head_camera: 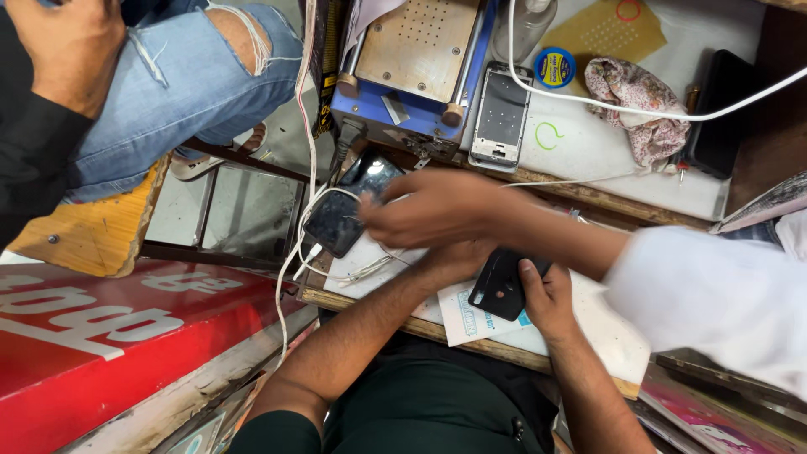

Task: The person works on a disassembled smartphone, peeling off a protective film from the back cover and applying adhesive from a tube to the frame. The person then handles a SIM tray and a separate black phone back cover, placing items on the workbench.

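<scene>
Right hand [545, 294] gripping a black phone case [503, 286] over the worktop [420, 328].
Left hand [458, 256] mostly hidden under a co-worker's hand [424, 206], grip impossible to tell; dark cracked phone [349, 210] just beside, white cable [294, 252] nearby.

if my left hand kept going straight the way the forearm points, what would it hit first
Most likely the co-worker's hand, which already covers your left hand; beyond lies the dark phone. Depth is unclear.

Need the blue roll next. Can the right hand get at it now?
Probably not freely: the right hand holds a black case, and a co-worker's arm crosses between it and the blue roll.
</scene>
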The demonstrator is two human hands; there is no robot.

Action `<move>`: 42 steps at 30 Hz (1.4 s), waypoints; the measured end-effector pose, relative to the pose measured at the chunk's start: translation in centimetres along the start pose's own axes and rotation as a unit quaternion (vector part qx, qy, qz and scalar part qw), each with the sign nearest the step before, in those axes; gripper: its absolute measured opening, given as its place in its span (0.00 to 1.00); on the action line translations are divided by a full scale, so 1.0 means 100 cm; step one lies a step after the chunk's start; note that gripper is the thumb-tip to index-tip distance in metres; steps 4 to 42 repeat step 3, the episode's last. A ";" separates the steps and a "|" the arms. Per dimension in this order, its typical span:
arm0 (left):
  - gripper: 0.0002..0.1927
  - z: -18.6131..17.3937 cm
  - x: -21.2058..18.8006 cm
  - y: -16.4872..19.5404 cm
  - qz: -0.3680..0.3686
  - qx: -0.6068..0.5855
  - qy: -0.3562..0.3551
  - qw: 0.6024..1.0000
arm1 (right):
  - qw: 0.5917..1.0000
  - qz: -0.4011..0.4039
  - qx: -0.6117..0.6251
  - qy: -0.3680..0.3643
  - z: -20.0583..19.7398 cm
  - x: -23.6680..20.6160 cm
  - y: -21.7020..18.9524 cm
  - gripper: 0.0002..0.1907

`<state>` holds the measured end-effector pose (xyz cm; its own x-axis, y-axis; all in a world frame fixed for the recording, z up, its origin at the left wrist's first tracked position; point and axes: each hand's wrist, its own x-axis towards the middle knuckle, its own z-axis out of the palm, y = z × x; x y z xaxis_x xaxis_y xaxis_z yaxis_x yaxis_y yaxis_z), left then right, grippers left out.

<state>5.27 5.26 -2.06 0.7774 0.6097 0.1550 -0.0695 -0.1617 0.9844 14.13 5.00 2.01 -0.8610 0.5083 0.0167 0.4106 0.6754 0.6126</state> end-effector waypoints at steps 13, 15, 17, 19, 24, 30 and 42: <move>0.25 -0.003 0.004 0.028 -0.166 -0.009 -0.035 0.986 | 0.940 -0.283 -0.167 0.088 -0.028 0.101 0.032 0.06; 0.25 -0.003 0.004 0.028 -0.166 -0.009 -0.035 0.986 | 0.940 -0.283 -0.167 0.088 -0.028 0.101 0.032 0.06; 0.25 -0.003 0.004 0.028 -0.166 -0.009 -0.035 0.986 | 0.940 -0.283 -0.167 0.088 -0.028 0.101 0.032 0.06; 0.25 -0.003 0.004 0.028 -0.166 -0.009 -0.035 0.986 | 0.940 -0.283 -0.167 0.088 -0.028 0.101 0.032 0.06; 0.25 -0.003 0.004 0.028 -0.166 -0.009 -0.035 0.986 | 0.940 -0.283 -0.167 0.088 -0.028 0.101 0.032 0.06; 0.25 -0.003 0.004 0.028 -0.166 -0.009 -0.035 0.986 | 0.940 -0.283 -0.167 0.088 -0.028 0.101 0.032 0.06; 0.25 -0.003 0.004 0.028 -0.166 -0.009 -0.035 0.986 | 0.940 -0.283 -0.167 0.088 -0.028 0.101 0.032 0.06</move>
